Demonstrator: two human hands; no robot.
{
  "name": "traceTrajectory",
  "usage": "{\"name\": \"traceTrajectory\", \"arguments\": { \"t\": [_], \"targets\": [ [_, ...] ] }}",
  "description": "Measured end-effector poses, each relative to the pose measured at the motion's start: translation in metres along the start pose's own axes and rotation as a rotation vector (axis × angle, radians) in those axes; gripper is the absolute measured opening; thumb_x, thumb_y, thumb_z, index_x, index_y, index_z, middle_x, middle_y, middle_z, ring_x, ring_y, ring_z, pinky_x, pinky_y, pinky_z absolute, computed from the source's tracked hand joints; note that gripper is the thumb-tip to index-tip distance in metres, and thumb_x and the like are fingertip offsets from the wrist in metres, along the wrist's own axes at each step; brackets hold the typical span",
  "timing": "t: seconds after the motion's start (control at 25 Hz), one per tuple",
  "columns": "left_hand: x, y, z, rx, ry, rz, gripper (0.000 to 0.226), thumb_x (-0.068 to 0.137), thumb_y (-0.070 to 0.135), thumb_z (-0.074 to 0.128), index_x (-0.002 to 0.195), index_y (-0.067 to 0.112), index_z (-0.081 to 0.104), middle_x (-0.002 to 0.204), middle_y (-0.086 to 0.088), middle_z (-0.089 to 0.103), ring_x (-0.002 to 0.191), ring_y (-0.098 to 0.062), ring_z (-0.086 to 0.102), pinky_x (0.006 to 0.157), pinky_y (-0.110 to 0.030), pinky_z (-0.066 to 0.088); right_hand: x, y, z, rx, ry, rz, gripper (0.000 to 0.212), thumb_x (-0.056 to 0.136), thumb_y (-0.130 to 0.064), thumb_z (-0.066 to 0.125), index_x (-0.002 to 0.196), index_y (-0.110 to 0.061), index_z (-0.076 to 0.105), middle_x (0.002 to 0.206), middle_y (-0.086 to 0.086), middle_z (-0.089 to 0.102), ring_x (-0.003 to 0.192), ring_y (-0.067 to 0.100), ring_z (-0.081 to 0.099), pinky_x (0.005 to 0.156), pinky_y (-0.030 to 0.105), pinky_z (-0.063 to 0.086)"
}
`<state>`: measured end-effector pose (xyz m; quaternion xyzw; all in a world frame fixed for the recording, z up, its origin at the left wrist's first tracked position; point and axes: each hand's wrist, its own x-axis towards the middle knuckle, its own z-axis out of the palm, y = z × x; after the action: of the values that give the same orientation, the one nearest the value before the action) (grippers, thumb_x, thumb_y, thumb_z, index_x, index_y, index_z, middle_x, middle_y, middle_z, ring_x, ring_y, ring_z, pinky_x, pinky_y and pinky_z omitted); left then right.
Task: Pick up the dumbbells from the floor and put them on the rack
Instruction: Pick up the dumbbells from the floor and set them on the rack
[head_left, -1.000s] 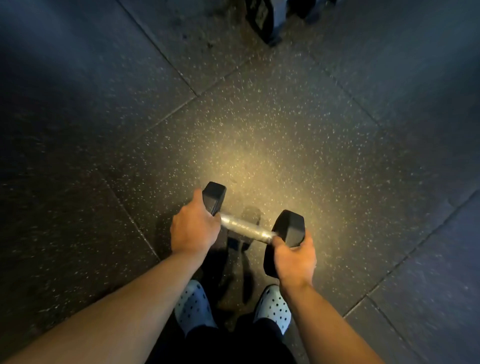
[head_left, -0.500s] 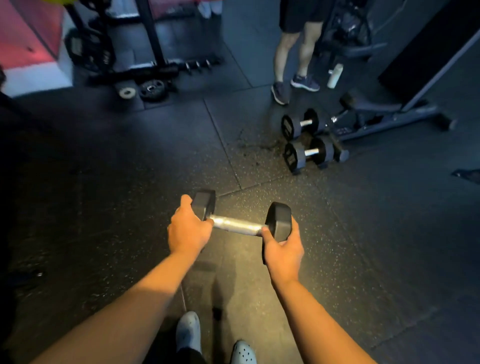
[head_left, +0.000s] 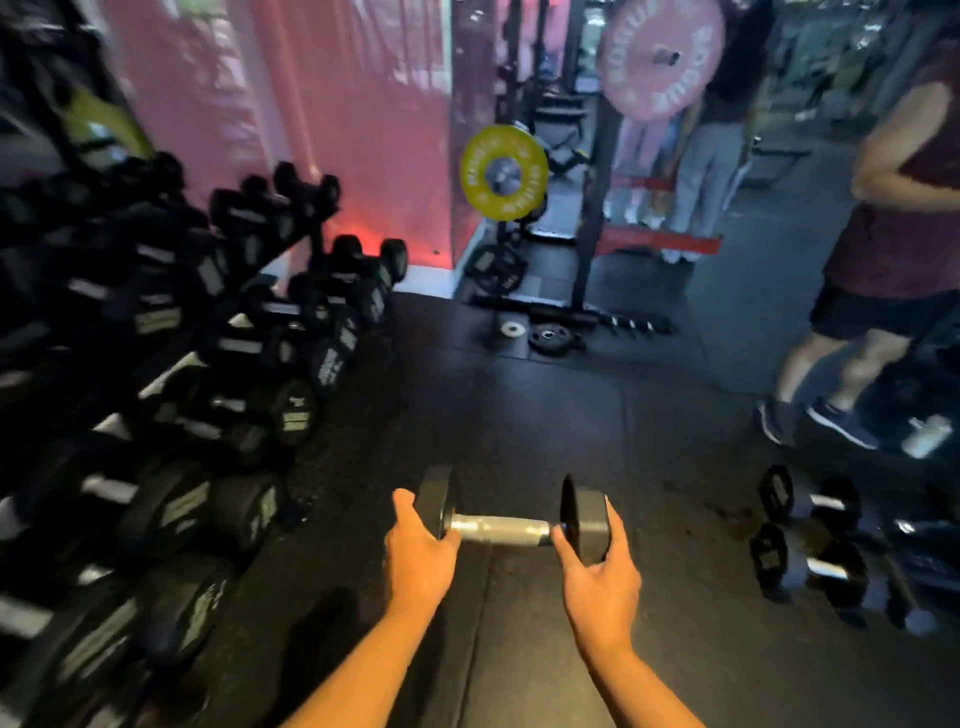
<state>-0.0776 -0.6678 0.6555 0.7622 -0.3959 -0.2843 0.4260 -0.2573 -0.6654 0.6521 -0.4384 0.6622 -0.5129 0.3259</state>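
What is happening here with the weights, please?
A person is carrying one dumbbell with both hands: the left hand cups its left head and the right hand cups its right head. It is off the floor, held level in front of the body. The rack, already full of dumbbells, stands to the left. Two more dumbbells lie on the floor at the right, near another person.

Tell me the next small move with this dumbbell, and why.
Probably swing it left toward the rack. The dumbbell is already held up, left hand and right hand cupping its two heads, and the rack stands to the left.
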Motion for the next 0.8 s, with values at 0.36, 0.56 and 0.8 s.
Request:
{"name": "traceTrajectory", "arguments": {
  "t": [0.36, 0.56, 0.8],
  "targets": [
    [0.012, -0.08, -0.304, -0.071, 0.548, -0.055, 0.059, 0.085, 0.025, 0.073, 0.136, 0.027, 0.045, 0.109, -0.009, 0.07, 0.101, -0.034, 0.066, 0.077, -0.043, 0.055, -0.162, -0.143, 0.21, 0.193, -0.519, -0.297, 0.065, 0.082, -0.026, 0.08, 0.14, -0.033, 0.053, 0.094, -0.022, 0.067, 0.081, 0.005, 0.064, 0.075, 0.027, 0.047],
    [-0.043, -0.145, -0.491, -0.091, 0.86, -0.093, 0.059, 0.085, 0.011, 0.069, 0.138, 0.026, 0.049, 0.1, -0.008, 0.071, 0.095, -0.032, 0.067, 0.067, -0.032, 0.046, -0.326, -0.194, 0.327, 0.288, -0.803, -0.308, 0.066, 0.081, -0.031, 0.081, 0.14, -0.028, 0.053, 0.105, -0.006, 0.072, 0.092, 0.014, 0.067, 0.089, 0.033, 0.051],
    [-0.13, -0.212, -0.675, 0.045, 1.216, -0.154, 0.059, 0.081, 0.011, 0.071, 0.134, 0.027, 0.051, 0.099, -0.01, 0.072, 0.093, -0.035, 0.068, 0.076, -0.043, 0.056, -0.528, -0.255, 0.424, 0.422, -1.116, -0.392, 0.065, 0.082, -0.019, 0.08, 0.141, -0.016, 0.053, 0.111, -0.004, 0.067, 0.106, 0.01, 0.062, 0.089, 0.015, 0.043]
  ]
}}
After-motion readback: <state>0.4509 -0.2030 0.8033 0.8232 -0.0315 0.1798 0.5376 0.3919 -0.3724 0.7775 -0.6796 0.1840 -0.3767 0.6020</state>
